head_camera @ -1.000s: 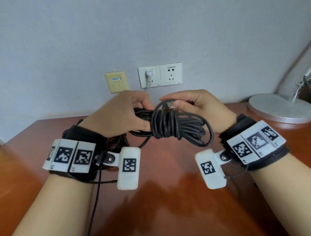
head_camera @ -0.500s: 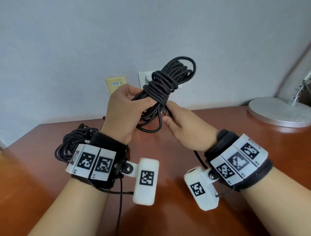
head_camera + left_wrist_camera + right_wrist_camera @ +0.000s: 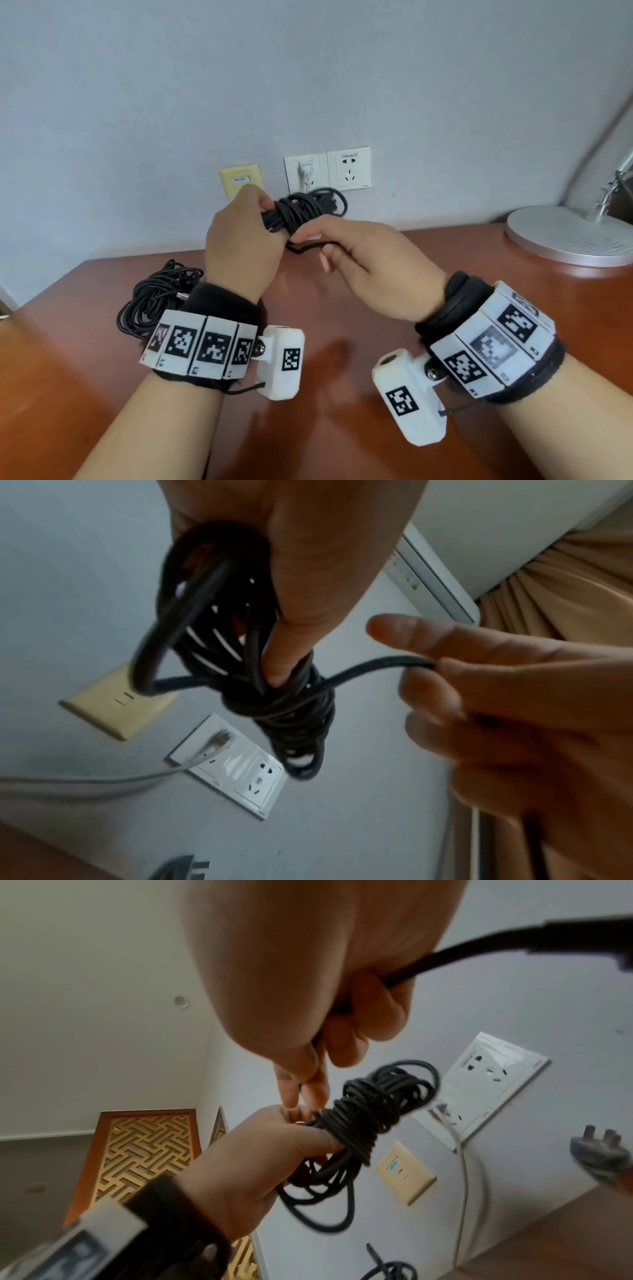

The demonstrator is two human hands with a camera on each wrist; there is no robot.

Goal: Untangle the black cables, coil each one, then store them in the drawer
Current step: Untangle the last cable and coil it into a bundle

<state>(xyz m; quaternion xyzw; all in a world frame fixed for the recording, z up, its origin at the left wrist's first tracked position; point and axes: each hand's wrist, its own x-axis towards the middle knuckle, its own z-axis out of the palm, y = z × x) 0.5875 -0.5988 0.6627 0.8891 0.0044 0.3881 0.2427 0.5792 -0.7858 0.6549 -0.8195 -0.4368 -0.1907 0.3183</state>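
Black cable everywhere here: the coiled cable bundle (image 3: pixel 301 212) is up in the air above the reddish wooden surface (image 3: pixel 342 428), in front of the wall sockets. The left hand (image 3: pixel 239 246) has its fingers and thumb wrapped round one end of that bundle, and the left wrist view shows the thumb pressed right against the wound turns at its middle. Several turns are cinched round the waist of the bundle, loops fanning out either side.

Over to the right hand (image 3: pixel 370 267): it is pinching the loose tail of the cable (image 3: pixel 308 246), which runs from the bundle's waist into the curled fingers and out past the palm. The right wrist view has that strand passing through the fist, and a grey three-pin plug (image 3: pixel 599 1153) at the edge of the shot, blurred.

Down on the surface, behind the left wrist, a second black cable pile (image 3: pixel 154 301) lies in a loose heap, untouched by either hand. On the wall: a beige wall plate (image 3: pixel 239 180), a white double socket (image 3: pixel 327 171) with a white plug (image 3: pixel 305 171) seated in its left half. Far right, a silver lamp base (image 3: pixel 568 236) sits on the surface.
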